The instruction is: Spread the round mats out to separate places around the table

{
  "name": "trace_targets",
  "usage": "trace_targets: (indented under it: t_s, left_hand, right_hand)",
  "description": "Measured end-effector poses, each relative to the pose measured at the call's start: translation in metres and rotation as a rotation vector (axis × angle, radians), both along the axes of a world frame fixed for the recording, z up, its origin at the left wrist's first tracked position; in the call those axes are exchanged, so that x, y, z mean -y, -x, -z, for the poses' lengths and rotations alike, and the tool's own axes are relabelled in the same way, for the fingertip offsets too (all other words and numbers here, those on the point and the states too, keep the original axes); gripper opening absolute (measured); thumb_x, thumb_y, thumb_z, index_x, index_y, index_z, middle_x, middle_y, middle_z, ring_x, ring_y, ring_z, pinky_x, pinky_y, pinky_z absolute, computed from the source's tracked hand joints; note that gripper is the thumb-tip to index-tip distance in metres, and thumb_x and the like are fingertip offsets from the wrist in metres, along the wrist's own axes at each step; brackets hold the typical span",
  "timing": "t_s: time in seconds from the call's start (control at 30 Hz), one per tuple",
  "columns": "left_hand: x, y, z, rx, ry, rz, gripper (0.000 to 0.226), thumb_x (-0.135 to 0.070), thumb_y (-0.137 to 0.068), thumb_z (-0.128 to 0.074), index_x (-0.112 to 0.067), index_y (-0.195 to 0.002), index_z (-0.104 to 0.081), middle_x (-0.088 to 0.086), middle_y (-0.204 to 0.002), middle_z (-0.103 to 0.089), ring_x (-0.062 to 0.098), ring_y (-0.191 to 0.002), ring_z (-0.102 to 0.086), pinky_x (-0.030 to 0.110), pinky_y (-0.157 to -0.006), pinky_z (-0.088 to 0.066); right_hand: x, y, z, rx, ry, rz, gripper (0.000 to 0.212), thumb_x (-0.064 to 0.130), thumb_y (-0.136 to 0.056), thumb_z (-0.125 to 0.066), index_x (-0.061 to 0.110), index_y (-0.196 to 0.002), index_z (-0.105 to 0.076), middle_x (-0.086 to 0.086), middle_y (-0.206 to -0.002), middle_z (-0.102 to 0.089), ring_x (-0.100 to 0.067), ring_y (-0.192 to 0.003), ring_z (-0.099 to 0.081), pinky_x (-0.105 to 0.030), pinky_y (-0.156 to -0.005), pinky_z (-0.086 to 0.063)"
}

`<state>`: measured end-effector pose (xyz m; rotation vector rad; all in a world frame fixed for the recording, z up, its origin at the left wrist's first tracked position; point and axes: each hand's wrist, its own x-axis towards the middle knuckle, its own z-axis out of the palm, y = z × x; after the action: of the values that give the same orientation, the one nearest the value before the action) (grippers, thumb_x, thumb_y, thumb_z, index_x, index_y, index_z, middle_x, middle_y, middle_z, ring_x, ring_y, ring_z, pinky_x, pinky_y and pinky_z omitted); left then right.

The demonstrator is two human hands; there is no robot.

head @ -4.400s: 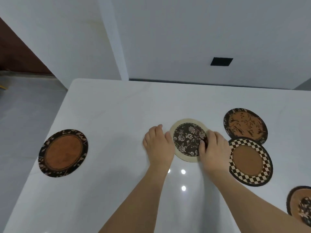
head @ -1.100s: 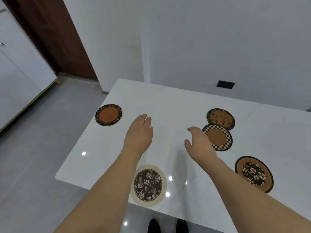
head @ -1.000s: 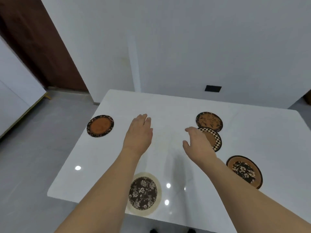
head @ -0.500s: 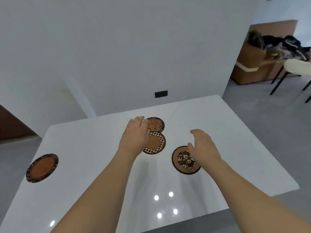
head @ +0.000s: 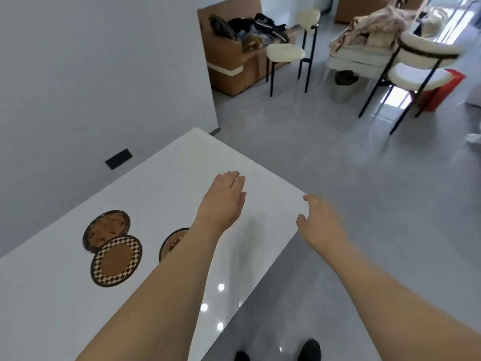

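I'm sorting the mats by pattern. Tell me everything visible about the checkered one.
The checkered mat is a flat round disc with a plain brown centre ringed by a black-and-cream checker band. It lies flat on the white table, its far edge overlapping the dark speckled mat. Neither hand touches it.
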<state>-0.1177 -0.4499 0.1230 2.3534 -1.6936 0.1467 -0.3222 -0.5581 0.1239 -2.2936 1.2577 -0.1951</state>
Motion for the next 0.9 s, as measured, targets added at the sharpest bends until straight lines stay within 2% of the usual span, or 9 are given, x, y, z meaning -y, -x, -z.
trace_targets:
  t_s: [0.1, 0.2, 0.3, 0.43, 0.67, 0.9]
  left_hand:
    - [0.065, 0.047, 0.006, -0.030, 0.015, 0.117, 0.039, -0.019, -0.098, -0.046, -0.002, -0.133, -0.049, 0.014, -0.139, -0.048, 0.033, -0.126, -0.043, 0.039, -0.113, -0.028]
    - [0.130, 0.099, 0.010, -0.042, 0.000, 0.230, 0.040, -0.020, -0.098, -0.046, -0.003, -0.134, -0.048, 0.012, -0.139, -0.047, 0.033, -0.125, -0.042, 0.036, -0.109, -0.030]
    - [0.185, 0.148, 0.013, -0.035, -0.043, 0.327, 0.040, -0.021, -0.098, -0.044, -0.004, -0.134, -0.047, 0.013, -0.142, -0.046, 0.034, -0.128, -0.040, 0.038, -0.112, -0.025]
    - [0.235, 0.196, 0.019, -0.031, -0.082, 0.397, 0.043, -0.024, -0.099, -0.043, -0.006, -0.137, -0.045, 0.012, -0.144, -0.044, 0.032, -0.132, -0.039, 0.039, -0.113, -0.026]
    - [0.311, 0.209, 0.040, -0.025, -0.162, 0.447, 0.044, -0.025, -0.099, -0.043, -0.007, -0.139, -0.042, 0.010, -0.144, -0.043, 0.029, -0.134, -0.037, 0.038, -0.117, -0.019]
    - [0.418, 0.206, 0.051, -0.069, -0.139, 0.472, 0.044, -0.025, -0.098, -0.044, -0.007, -0.138, -0.044, 0.012, -0.144, -0.044, 0.032, -0.133, -0.038, 0.041, -0.116, -0.021]
  right_hand:
    - [0.039, 0.053, 0.003, -0.027, -0.007, 0.114, 0.051, 0.016, -0.089, -0.051, 0.007, -0.137, -0.039, -0.015, -0.140, -0.043, -0.032, -0.129, -0.039, -0.042, -0.107, -0.033]
    - [0.081, 0.108, 0.007, -0.056, 0.012, 0.186, 0.051, 0.017, -0.089, -0.051, 0.006, -0.137, -0.039, -0.015, -0.140, -0.043, -0.032, -0.129, -0.039, -0.040, -0.108, -0.032]
    - [0.118, 0.157, 0.013, -0.060, 0.004, 0.261, 0.052, 0.017, -0.089, -0.051, 0.005, -0.137, -0.039, -0.015, -0.140, -0.044, -0.032, -0.128, -0.040, -0.040, -0.108, -0.032]
    - [0.157, 0.198, 0.024, -0.060, -0.034, 0.322, 0.052, 0.018, -0.089, -0.051, 0.005, -0.138, -0.039, -0.015, -0.140, -0.044, -0.031, -0.128, -0.040, -0.038, -0.109, -0.030]
    - [0.224, 0.213, 0.036, -0.042, -0.040, 0.338, 0.051, 0.016, -0.089, -0.051, 0.005, -0.137, -0.039, -0.014, -0.138, -0.046, -0.030, -0.127, -0.041, -0.037, -0.108, -0.031]
    - [0.317, 0.213, 0.033, -0.089, -0.043, 0.394, 0.052, 0.014, -0.088, -0.050, 0.005, -0.138, -0.039, -0.014, -0.140, -0.045, -0.031, -0.128, -0.040, -0.039, -0.108, -0.032]
